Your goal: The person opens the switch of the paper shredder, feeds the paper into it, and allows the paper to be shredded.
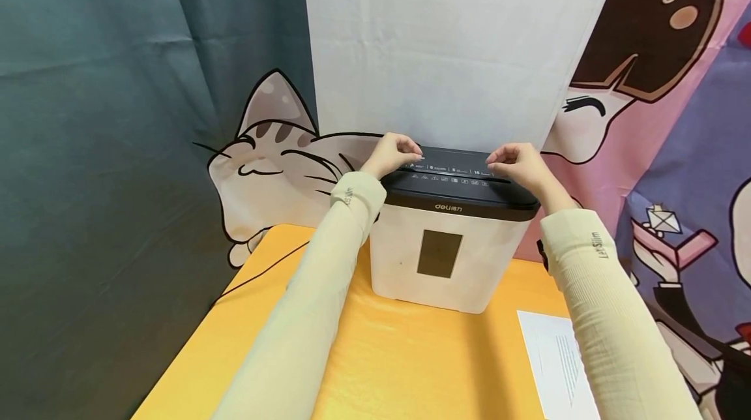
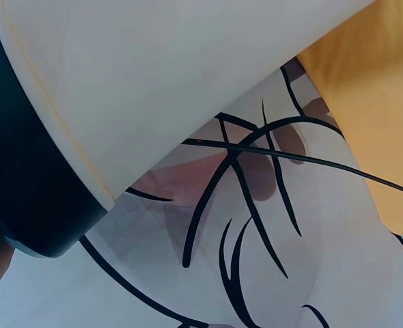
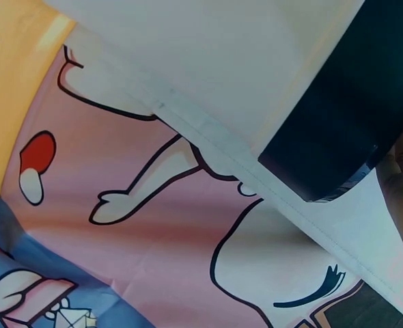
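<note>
Cord: a thin black cord [image 1: 261,274] is laid across the yellow desk [image 1: 405,368], below and left of the left hand [image 1: 393,155]; if snagged by the left sleeve [image 1: 317,289], the machine might be tugged.
Left hand: held over the lid's left end, fingers loosely bent, nothing seen in them.
Shredder [image 1: 393,257]: stood on the desk, its black lid [image 1: 463,195] and slot between both hands. Were it running, a fingertip lowered there could be nipped; whether it is powered cannot be told.
Lid print: "deli 得力" on the front edge; "5" and "18" among tiny symbols.
Right hand [image 1: 521,164]: held over the lid's right end, fingers loosely bent, seemingly unloaded.
Right cuff [image 1: 577,237]: "LetSlim" is printed.
Paper [image 1: 548,355]: laid below the right hand, partly covered by the sleeve; its lines cannot be read.
</note>
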The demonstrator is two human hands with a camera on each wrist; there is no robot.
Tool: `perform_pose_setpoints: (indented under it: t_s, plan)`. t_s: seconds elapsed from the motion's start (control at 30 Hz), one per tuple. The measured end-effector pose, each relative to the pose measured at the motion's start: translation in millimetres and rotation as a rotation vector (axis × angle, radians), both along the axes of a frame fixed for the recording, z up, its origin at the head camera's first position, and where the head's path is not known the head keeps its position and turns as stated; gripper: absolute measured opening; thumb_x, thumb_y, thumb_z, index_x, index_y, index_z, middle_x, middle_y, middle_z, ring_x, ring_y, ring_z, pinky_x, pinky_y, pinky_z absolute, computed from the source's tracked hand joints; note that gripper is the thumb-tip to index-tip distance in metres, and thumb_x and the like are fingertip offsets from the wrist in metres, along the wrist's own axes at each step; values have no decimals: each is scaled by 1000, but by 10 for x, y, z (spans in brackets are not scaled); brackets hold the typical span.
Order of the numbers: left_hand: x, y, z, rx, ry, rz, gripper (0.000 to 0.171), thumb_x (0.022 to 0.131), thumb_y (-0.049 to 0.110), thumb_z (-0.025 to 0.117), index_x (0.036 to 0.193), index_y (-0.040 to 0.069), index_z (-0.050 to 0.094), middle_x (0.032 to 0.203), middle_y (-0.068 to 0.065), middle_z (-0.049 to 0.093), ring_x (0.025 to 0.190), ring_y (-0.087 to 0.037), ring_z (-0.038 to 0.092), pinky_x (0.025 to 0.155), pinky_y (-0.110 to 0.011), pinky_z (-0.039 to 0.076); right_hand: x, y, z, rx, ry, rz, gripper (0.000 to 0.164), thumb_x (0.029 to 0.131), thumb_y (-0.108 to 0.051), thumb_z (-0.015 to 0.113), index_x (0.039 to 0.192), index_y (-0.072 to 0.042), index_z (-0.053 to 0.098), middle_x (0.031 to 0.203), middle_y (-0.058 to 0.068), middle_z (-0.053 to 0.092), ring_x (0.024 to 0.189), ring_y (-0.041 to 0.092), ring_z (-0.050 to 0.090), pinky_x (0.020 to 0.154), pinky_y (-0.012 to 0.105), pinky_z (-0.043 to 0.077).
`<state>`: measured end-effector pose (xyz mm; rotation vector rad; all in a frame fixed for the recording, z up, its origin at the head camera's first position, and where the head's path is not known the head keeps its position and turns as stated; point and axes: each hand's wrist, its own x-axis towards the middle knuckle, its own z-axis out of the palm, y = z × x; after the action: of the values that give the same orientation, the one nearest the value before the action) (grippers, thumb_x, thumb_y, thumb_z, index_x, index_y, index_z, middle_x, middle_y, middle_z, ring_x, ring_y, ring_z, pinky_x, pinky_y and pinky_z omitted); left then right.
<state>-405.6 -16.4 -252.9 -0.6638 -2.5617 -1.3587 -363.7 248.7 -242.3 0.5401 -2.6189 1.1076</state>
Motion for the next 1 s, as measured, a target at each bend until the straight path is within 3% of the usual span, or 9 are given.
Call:
perform_pose_setpoints:
  t_s: [0.27, 0.53, 0.8, 1.0]
  plan:
    - [9, 9, -4, 22, 21, -17, 11, 80, 12, 64, 87, 4, 66, 77, -6, 61, 72, -13, 52, 64, -17, 40, 13, -7, -12, -4, 23, -7, 16, 82, -3, 59, 91, 10, 59, 72, 9, 62, 62, 6, 57, 57, 13, 44]
    - [49, 34, -68, 40, 5, -112, 22, 80, 14, 64, 99, 3, 63, 82, -8, 61, 78, -16, 55, 71, -21, 43, 10, -28, -64, 41, 46, 52, 18, 84, -6, 57, 94, 9, 59, 79, 14, 62, 63, 6, 54, 58, 12, 43]
    - [134, -5, -85, 72, 21, -162, 26, 81, 14, 63, 104, 2, 61, 90, -12, 62, 81, -17, 56, 74, -24, 46, 60, -53, -67, -44, 47, 61, 21, 85, -10, 57, 97, 8, 59, 78, 4, 64, 71, 7, 59, 63, 11, 46]
    - [208, -9, -101, 118, 19, -203, 24, 82, 16, 61, 105, 7, 61, 94, -10, 63, 85, -18, 58, 74, -24, 47, 145, -72, -74, -26, 75, 73, 22, 85, -13, 57, 98, 4, 60, 82, 4, 64, 74, 5, 60, 65, 10, 45]
